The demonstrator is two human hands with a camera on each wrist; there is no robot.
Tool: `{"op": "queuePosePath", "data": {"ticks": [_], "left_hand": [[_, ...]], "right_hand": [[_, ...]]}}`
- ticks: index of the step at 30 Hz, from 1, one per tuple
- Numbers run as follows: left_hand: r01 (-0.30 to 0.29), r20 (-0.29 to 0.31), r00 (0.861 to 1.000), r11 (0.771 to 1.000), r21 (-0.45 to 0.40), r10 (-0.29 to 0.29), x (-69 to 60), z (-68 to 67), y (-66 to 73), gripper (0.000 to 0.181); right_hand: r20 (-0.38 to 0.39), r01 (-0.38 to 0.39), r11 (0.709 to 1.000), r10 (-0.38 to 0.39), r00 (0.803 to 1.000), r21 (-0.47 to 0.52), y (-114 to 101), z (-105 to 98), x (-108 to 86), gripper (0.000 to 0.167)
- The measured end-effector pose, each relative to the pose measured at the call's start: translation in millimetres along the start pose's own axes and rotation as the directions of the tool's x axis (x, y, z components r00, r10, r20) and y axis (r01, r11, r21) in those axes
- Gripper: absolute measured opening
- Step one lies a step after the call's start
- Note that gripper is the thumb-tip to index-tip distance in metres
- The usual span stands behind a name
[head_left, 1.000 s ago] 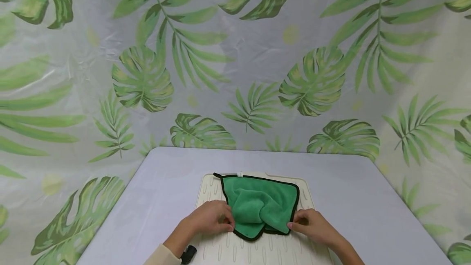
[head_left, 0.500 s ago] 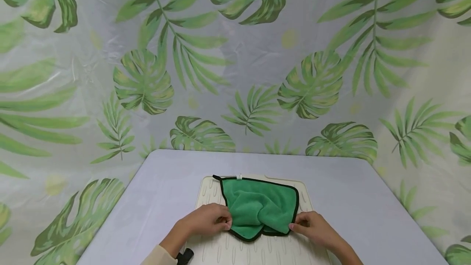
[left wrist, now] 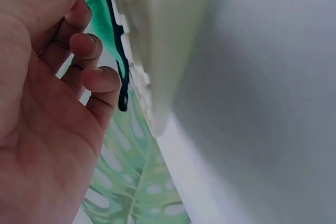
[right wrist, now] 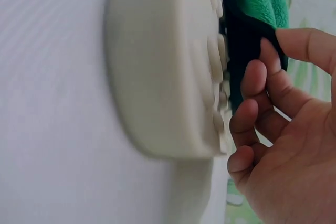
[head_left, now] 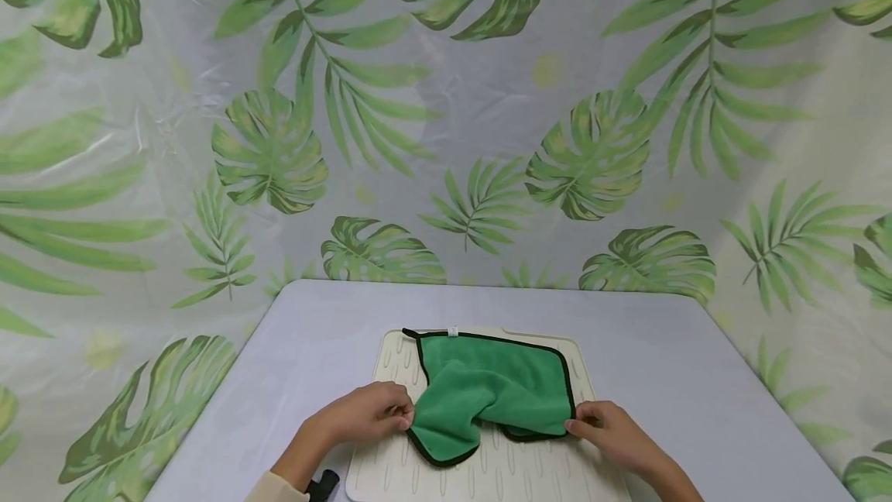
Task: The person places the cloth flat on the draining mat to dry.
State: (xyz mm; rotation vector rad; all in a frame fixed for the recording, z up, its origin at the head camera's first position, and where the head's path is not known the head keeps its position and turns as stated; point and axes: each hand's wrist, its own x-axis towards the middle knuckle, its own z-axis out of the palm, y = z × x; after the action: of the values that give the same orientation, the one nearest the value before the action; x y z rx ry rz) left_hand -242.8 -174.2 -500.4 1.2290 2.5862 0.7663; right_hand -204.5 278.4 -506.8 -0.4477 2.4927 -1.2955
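A green cloth [head_left: 502, 390] with black edging lies rumpled on a cream ridged board [head_left: 516, 471]. Its far edge is fairly straight, with a black loop at the far left corner and a small white tag. My left hand [head_left: 369, 413] pinches the cloth's left edge between thumb and index finger; in the left wrist view the cloth [left wrist: 102, 19] hangs from those fingertips. At the near right corner my right hand [head_left: 609, 432] pinches the edging between thumb and forefinger, as the right wrist view shows at the cloth [right wrist: 262, 3]. Between the hands the near edge is bunched into a notch.
The board rests on a white table [head_left: 313, 331]. Behind the table hangs a leaf-patterned curtain [head_left: 488, 115]. A black object [head_left: 323, 484], partly hidden, shows beside the left wrist.
Both hands have drawn apart while pinching the cloth, the left one moving left and the right one slightly right. The cloth's near part has spread wider.
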Motion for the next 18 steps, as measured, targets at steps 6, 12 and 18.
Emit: {"op": "queuePosePath", "data": {"ticks": [6,12,18], "left_hand": [[0.027,-0.028,0.999,1.0,0.006,-0.026,-14.5,-1.9,-8.8,0.015],[0.065,-0.12,0.99,0.998,-0.019,-0.067,-22.9,0.5,-11.7,0.007],[0.277,-0.213,0.921,0.932,-0.234,-0.327,-27.3,13.8,17.5,0.018]], "right_hand": [[-0.044,-0.068,0.998,0.069,0.997,0.015,4,-8,-5.9,0.04],[-0.099,-0.085,0.996,0.083,0.992,-0.007,6,-6,-10.5,0.033],[-0.085,-0.011,0.999,0.008,0.996,-0.039,10,-2,-14.5,0.024]]}}
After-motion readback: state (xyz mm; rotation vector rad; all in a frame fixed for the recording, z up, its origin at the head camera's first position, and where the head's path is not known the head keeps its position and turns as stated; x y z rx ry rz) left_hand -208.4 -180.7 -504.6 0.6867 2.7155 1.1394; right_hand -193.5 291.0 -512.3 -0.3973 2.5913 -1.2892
